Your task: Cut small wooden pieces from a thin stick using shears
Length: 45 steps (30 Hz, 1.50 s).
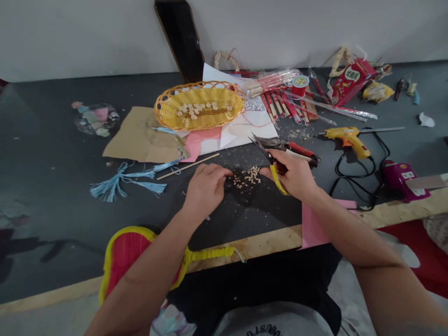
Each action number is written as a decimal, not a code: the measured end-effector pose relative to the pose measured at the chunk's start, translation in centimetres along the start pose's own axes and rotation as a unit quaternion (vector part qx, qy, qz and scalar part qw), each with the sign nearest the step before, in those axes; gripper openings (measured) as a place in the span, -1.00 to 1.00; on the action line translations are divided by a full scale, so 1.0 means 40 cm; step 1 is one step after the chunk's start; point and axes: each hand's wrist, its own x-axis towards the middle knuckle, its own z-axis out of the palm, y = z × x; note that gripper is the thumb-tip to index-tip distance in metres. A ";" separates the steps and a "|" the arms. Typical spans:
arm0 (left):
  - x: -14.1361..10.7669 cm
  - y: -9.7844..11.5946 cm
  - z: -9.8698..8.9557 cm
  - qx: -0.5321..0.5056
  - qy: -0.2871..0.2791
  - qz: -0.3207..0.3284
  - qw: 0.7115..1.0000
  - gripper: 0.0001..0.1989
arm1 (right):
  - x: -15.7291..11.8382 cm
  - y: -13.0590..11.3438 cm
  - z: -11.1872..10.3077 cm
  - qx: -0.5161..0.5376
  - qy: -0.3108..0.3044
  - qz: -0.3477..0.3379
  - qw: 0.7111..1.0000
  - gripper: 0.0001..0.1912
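A small heap of pale beige bits [250, 176] lies on the dark table between my two hands. My right hand [292, 175] is wrapped round yellow-handled scissors [277, 179], whose blades point up and to the left. On the heap's left side, my left hand [206, 189] has its fingers together, thumb toward the bits; whether anything is pinched there is too small to tell. Beyond the heap stands a yellow woven basket [199, 108] with more pale pieces inside. Red-handled pliers [297, 148] lie just behind the scissors.
Blue tassels [129, 179] and a thin stick [188, 166] lie left. A yellow glue gun [348, 137] with its cable, a purple box [406, 181] and a red carton [353, 80] are right. A phone [182, 39] leans behind. A yellow-edged red fan [128, 252] overhangs the front edge.
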 end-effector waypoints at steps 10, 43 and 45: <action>0.001 0.026 -0.007 -0.064 -0.036 0.009 0.997 -0.79 | 0.001 -0.001 0.009 -0.001 -0.014 -0.003 1.000 -0.50; 0.047 -0.066 -0.052 0.302 0.060 -0.078 0.948 -0.81 | -0.003 -0.011 0.037 -0.074 -0.092 0.009 0.993 -0.48; 0.051 -0.036 -0.058 0.298 0.064 -0.104 0.947 -0.78 | -0.001 -0.013 0.034 -0.071 -0.093 0.012 0.993 -0.48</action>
